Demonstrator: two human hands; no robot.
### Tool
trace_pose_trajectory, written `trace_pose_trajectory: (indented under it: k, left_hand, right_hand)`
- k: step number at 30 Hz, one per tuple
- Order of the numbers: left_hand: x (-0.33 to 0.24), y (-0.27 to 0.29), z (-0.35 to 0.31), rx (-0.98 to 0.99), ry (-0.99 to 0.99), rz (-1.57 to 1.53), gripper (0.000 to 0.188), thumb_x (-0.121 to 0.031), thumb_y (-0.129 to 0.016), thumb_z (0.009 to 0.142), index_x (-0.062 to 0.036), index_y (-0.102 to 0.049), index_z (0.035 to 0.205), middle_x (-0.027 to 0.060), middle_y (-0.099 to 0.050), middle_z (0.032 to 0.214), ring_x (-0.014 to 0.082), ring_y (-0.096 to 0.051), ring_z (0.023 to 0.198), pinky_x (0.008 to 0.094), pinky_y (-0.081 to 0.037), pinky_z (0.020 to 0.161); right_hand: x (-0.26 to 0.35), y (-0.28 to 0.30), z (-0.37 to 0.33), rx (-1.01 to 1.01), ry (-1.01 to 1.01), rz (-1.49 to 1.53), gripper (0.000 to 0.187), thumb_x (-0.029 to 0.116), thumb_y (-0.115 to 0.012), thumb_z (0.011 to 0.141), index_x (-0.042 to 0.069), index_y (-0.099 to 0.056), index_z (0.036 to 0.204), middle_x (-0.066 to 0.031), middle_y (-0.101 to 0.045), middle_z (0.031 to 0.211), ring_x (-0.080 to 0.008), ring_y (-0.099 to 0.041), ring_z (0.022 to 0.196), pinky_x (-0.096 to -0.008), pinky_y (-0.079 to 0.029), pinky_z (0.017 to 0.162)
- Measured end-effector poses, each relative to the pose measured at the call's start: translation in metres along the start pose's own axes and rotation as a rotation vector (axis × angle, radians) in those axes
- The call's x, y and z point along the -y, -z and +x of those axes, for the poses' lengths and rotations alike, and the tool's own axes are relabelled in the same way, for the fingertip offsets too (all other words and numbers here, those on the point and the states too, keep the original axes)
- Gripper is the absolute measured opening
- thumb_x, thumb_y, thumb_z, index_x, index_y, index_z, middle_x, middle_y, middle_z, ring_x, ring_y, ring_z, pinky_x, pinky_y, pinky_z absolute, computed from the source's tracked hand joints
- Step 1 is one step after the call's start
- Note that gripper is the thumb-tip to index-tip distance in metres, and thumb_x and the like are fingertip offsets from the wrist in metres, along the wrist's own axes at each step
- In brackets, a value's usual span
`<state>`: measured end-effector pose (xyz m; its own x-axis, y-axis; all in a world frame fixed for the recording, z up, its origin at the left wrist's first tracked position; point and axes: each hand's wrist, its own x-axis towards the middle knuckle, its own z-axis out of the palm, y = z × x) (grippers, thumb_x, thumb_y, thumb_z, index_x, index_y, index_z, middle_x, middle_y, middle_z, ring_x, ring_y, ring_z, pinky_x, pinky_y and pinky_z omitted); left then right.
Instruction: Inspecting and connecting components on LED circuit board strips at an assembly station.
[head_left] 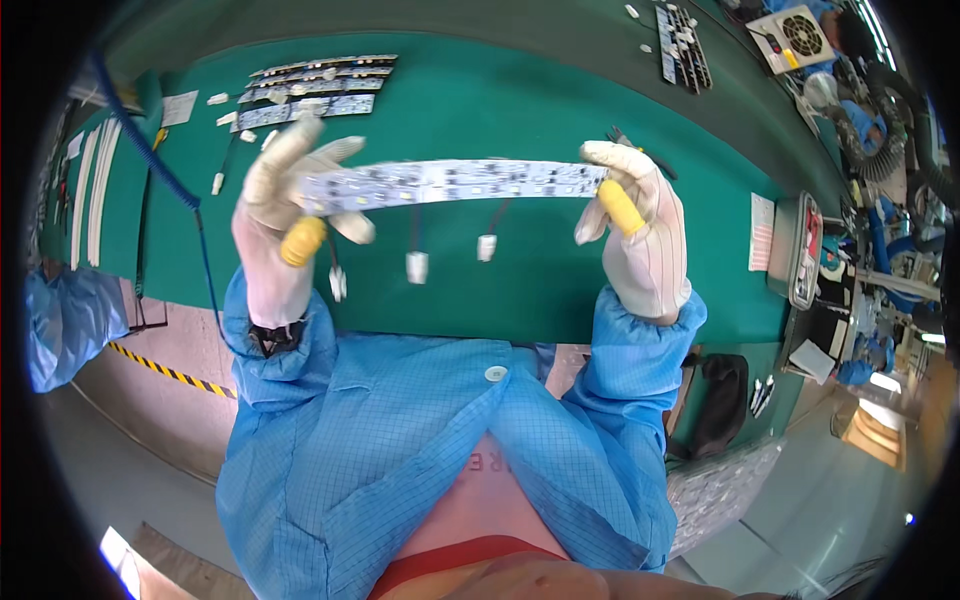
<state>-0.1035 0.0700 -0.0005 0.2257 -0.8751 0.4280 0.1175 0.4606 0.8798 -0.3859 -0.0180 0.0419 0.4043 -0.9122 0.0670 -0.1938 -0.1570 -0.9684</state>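
Above the green mat, a long white LED circuit board strip (450, 182) is stretched between my two gloved hands. My left hand (280, 200) pinches its left end, with a yellow cover on the thumb. At the other end, my right hand (640, 225) has its yellow-covered thumb in front of the strip and its fingers behind. Thin wires hang below the strip, ending in white plug connectors (417, 267). The strip and my left hand are slightly smeared by motion.
A green work mat (540, 280) covers the bench. More LED strips (325, 85) with white connectors lie at the far left. Pliers (640, 150) sit behind my right hand. A blue coiled cord (150, 150) crosses the left side. A metal tray (805, 250) stands at the right.
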Motion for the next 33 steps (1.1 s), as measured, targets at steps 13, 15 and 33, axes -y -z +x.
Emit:
trace_pose_trajectory:
  k: [13,15,33]
  left_hand:
    - [0.020,0.007,0.000,-0.088,0.101,0.362,0.018,0.005,-0.053,0.092,0.0000,-0.064,0.105,0.0163,-0.069,0.108,0.0219,-0.063,0.109,0.0326,-0.048,0.094]
    - [0.023,0.008,-0.001,-0.160,0.176,0.386,0.020,-0.003,-0.050,0.095,0.0024,-0.063,0.110,0.0157,-0.069,0.104,0.0267,-0.062,0.110,0.0370,-0.046,0.098]
    - [0.018,0.002,0.015,0.000,0.304,-0.390,0.027,-0.019,-0.045,0.101,-0.0014,-0.059,0.116,0.0107,-0.063,0.109,0.0157,-0.062,0.100,0.0309,-0.048,0.088]
  right_hand:
    - [-0.008,-0.005,-0.015,-0.082,-0.067,0.233,0.039,0.037,-0.057,0.094,-0.001,-0.057,0.099,-0.0064,-0.055,0.058,-0.0145,-0.052,0.045,-0.0246,-0.042,0.043]
    - [-0.011,0.003,-0.020,0.089,0.011,0.370,0.057,0.052,-0.062,0.088,-0.003,-0.058,0.104,-0.0107,-0.062,0.071,-0.0175,-0.062,0.059,-0.0281,-0.052,0.054]
    - [-0.024,-0.021,0.006,-0.126,-0.042,0.551,0.031,0.017,-0.056,0.096,0.003,-0.052,0.124,-0.0063,-0.063,0.093,-0.0119,-0.060,0.069,-0.0193,-0.045,0.056]
